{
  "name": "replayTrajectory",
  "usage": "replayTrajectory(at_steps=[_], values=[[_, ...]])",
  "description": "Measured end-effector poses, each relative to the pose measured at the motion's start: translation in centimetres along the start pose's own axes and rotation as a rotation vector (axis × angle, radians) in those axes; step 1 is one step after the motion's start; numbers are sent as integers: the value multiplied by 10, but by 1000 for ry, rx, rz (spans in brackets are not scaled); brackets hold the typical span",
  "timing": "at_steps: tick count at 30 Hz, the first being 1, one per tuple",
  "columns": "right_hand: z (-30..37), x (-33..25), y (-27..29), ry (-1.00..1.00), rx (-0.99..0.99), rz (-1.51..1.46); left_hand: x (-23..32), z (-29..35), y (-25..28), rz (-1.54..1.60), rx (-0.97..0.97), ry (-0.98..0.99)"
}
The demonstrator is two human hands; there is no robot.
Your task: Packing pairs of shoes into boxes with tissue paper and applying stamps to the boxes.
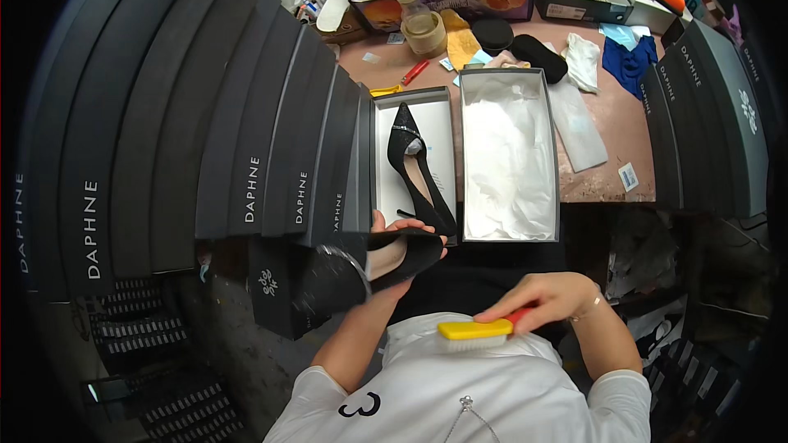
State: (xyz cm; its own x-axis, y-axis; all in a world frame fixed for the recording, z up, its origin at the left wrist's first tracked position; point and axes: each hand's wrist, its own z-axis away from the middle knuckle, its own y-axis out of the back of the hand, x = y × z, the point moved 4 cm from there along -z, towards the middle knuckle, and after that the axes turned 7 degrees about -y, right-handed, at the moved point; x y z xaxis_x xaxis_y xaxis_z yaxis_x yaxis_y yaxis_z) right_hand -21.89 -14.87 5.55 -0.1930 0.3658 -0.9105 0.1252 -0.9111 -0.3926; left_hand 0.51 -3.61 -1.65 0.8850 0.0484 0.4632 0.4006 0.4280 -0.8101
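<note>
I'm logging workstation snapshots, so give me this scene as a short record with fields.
Left hand: holds a black shoe
Right hand: holds a yellow brush with red handle, white bristles
Brush and held shoe: apart
Second shoe: black, pointed toe, lying in a white-lined box part
Right of that: another box part containing white paper
Both sides: dark boxes in rows

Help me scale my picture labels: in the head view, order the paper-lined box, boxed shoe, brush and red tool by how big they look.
1. Paper-lined box
2. Boxed shoe
3. Brush
4. Red tool

Distances from the camera differ, so real sizes may rank differently.
</note>
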Motion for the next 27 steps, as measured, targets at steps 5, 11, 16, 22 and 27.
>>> replayTrajectory(at_steps=[5, 11, 16, 22, 27], values=[[61, -54, 79, -22, 1159, 471, -12, -1, -13, 328, -27, 225], [50, -51, 150, 43, 1500, 1401, -32, -8, -37, 466, -108, 395], [-56, -58, 2, 279, 591, 987, -48, -10, -42, 285, 110, 245], [-13, -32, 37, 239, 891, 403, -26, 7, -45, -958, -233, -46], [0, -6, 41, 385, 700, -437, 28, -49, -8, -1419, 365, -710]])
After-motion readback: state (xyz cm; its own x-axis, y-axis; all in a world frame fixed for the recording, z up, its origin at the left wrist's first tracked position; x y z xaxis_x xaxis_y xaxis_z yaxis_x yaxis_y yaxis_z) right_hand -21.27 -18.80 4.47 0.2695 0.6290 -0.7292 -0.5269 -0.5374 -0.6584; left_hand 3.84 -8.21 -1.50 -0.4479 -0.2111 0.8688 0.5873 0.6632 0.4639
